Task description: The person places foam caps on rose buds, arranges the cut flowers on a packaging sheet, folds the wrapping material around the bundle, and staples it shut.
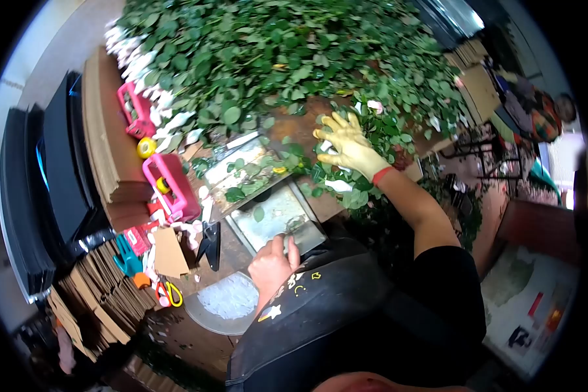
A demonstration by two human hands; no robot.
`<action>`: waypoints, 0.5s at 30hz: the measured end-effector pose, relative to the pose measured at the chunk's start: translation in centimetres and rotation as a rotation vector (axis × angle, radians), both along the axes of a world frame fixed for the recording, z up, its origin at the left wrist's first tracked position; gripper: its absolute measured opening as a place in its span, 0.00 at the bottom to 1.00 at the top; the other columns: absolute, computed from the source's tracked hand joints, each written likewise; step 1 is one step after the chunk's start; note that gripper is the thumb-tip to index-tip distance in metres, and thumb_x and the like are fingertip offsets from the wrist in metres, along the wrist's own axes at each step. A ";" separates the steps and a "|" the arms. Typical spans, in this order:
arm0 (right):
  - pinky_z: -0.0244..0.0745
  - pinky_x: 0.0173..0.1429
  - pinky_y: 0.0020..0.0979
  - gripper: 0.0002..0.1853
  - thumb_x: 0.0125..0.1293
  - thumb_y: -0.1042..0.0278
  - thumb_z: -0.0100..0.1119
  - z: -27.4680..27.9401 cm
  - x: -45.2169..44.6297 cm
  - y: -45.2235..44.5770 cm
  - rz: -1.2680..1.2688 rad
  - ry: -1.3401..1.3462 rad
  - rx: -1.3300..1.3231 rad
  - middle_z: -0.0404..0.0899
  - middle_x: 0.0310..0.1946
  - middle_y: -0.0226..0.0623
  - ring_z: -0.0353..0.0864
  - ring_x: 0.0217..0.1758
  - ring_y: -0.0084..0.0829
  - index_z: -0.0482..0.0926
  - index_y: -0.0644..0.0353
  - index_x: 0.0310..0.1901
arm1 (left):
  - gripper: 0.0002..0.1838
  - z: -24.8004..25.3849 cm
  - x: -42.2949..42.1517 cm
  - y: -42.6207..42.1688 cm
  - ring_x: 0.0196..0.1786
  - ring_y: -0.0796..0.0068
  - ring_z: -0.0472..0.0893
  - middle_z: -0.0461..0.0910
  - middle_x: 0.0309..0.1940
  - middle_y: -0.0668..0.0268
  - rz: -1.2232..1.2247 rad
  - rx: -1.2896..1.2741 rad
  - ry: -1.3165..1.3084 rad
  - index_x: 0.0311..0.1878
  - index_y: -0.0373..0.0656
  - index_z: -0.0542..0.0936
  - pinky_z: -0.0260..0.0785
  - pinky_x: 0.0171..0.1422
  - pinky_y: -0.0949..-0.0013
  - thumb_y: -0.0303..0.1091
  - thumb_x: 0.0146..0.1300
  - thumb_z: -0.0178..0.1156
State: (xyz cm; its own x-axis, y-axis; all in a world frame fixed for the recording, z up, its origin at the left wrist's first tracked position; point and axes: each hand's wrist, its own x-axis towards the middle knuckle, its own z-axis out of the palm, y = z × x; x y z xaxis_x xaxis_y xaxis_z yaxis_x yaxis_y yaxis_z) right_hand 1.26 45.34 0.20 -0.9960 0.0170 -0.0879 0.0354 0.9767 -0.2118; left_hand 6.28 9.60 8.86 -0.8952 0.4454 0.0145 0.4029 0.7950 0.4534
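My right hand (347, 145), in a pale yellow glove with a red cuff, is spread open over loose green leaves and white scraps on the brown table (294, 127). A large pile of leafy stems (294, 59) lies just beyond it. My bare left hand (273, 264) is curled closed at the near edge of a shallow metal tray (261, 219); whatever its fingers hold, if anything, is hidden. A single leaf (259, 214) lies in this tray. Behind the tray is a metal plate (238, 173) strewn with leaves.
Left of my hands stand pink tape dispensers (171, 187), a black stapler-like tool (209, 245), yellow-handled scissors (174, 294) and a clear dish of whitish pieces (227, 302). Cardboard stacks (111, 144) and black sheets (29, 196) line the left side. Another person (536, 111) is at the far right.
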 end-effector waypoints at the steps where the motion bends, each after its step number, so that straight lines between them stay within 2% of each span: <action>1: 0.52 0.85 0.64 0.34 0.65 0.37 0.71 1.0 2.2 -0.1 -0.064 -0.071 -0.012 0.68 0.79 0.43 0.62 0.84 0.56 0.81 0.42 0.69 | 0.11 -0.3 0.1 -0.1 0.27 0.56 0.86 0.85 0.25 0.61 -0.003 -0.015 -0.010 0.39 0.49 0.86 0.77 0.30 0.53 0.45 0.70 0.66; 2: 0.56 0.83 0.64 0.34 0.64 0.39 0.72 1.3 5.0 0.4 -0.122 -0.086 -0.048 0.66 0.79 0.42 0.60 0.85 0.54 0.82 0.44 0.68 | 0.10 -0.4 0.1 -0.2 0.27 0.55 0.86 0.85 0.26 0.61 -0.014 -0.018 0.003 0.40 0.50 0.86 0.77 0.30 0.52 0.45 0.71 0.66; 4: 0.56 0.76 0.67 0.33 0.62 0.43 0.74 0.0 11.3 1.7 -0.175 -0.001 -0.114 0.69 0.77 0.43 0.62 0.83 0.53 0.82 0.48 0.66 | 0.10 -0.4 0.1 -0.2 0.28 0.55 0.87 0.87 0.27 0.62 -0.023 -0.039 0.004 0.43 0.51 0.87 0.78 0.31 0.53 0.45 0.71 0.66; 6: 0.48 0.82 0.68 0.32 0.61 0.45 0.74 1.4 17.0 1.4 -0.349 -0.102 -0.088 0.68 0.78 0.44 0.63 0.82 0.49 0.84 0.52 0.64 | 0.10 -0.5 0.2 -0.2 0.29 0.55 0.87 0.87 0.27 0.63 -0.014 -0.029 0.004 0.43 0.51 0.87 0.78 0.31 0.53 0.45 0.71 0.66; 7: 0.47 0.83 0.71 0.31 0.62 0.47 0.73 2.4 19.1 1.4 -0.400 -0.221 -0.089 0.65 0.81 0.46 0.59 0.84 0.52 0.84 0.53 0.64 | 0.10 -0.5 0.2 -0.2 0.29 0.55 0.87 0.87 0.27 0.64 -0.008 -0.023 0.003 0.43 0.51 0.87 0.78 0.31 0.53 0.45 0.71 0.66; 9: 0.68 0.77 0.56 0.29 0.63 0.49 0.72 4.2 22.3 1.1 -0.511 -0.366 -0.172 0.75 0.74 0.50 0.71 0.77 0.55 0.85 0.56 0.63 | 0.09 -0.1 0.2 0.3 0.28 0.56 0.87 0.87 0.25 0.63 0.015 -0.020 0.023 0.41 0.51 0.87 0.77 0.33 0.54 0.42 0.73 0.63; 11: 0.77 0.71 0.47 0.28 0.65 0.48 0.71 7.4 21.1 1.2 -0.645 -0.434 -0.402 0.83 0.63 0.50 0.82 0.67 0.51 0.85 0.57 0.61 | 0.09 -0.2 0.2 0.3 0.30 0.56 0.88 0.88 0.27 0.64 0.004 -0.051 0.044 0.43 0.50 0.88 0.78 0.32 0.54 0.43 0.71 0.65; 12: 0.81 0.65 0.45 0.27 0.68 0.47 0.69 7.1 18.8 2.2 -0.583 -0.352 -0.359 0.87 0.55 0.48 0.87 0.59 0.47 0.85 0.57 0.61 | 0.09 -0.3 0.1 0.4 0.29 0.56 0.88 0.87 0.27 0.64 0.007 -0.052 0.057 0.43 0.50 0.88 0.78 0.32 0.54 0.43 0.72 0.65; 13: 0.82 0.61 0.48 0.24 0.71 0.49 0.68 6.8 15.9 2.8 -0.451 -0.096 -0.218 0.88 0.54 0.48 0.88 0.54 0.49 0.85 0.58 0.60 | 0.10 -0.3 0.2 0.4 0.29 0.55 0.87 0.87 0.27 0.64 0.010 -0.057 0.067 0.43 0.49 0.88 0.77 0.32 0.54 0.43 0.72 0.65; 14: 0.82 0.61 0.47 0.23 0.73 0.52 0.67 5.2 12.9 3.7 -0.326 0.192 -0.105 0.86 0.56 0.48 0.86 0.57 0.48 0.84 0.59 0.61 | 0.10 -0.3 0.3 0.3 0.29 0.55 0.87 0.87 0.27 0.63 0.015 -0.065 0.078 0.43 0.49 0.88 0.77 0.31 0.54 0.43 0.72 0.65; 15: 0.80 0.65 0.47 0.25 0.73 0.53 0.67 4.4 8.8 4.9 -0.306 0.208 -0.128 0.84 0.61 0.49 0.84 0.61 0.50 0.82 0.59 0.65 | 0.10 -0.3 0.4 0.2 0.28 0.55 0.87 0.87 0.26 0.63 0.016 -0.072 0.074 0.43 0.49 0.88 0.77 0.31 0.54 0.43 0.72 0.64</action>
State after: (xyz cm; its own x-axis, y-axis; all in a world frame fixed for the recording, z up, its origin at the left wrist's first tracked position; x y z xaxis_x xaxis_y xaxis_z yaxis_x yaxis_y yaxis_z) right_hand 10.10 50.22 4.61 -0.9434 0.3176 0.0951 0.2638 0.8929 -0.3648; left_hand 6.63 9.84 8.53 -0.9000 0.4330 0.0496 0.4199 0.8311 0.3646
